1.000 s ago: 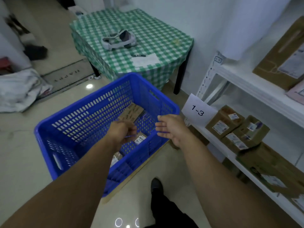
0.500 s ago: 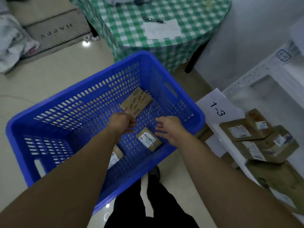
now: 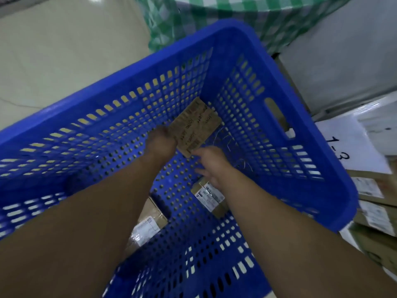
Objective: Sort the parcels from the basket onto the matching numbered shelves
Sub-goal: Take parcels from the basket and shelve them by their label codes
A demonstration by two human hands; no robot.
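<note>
Left hand (image 3: 161,141) now forward, curled around printed parcel (image 3: 195,125); right hand (image 3: 211,162) loose-fingered alongside; basket (image 3: 236,33) beside "1-3" sign (image 3: 341,147).

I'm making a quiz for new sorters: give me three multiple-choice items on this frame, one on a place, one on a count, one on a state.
1. Where does the flat brown parcel lie? A) in the far corner of the blue basket B) on the shelf C) on the floor
2. How many parcels show in the basket? A) one B) three C) five
3. How is the right hand? A) fisted round a pen B) fingers extended at the flat parcel's near corner C) flat on the floor
Key: 1A, it sits where the far walls meet; 2B, the flat one, a small labelled box and a taped labelled box; 3B, its fingers reach that corner.
</note>
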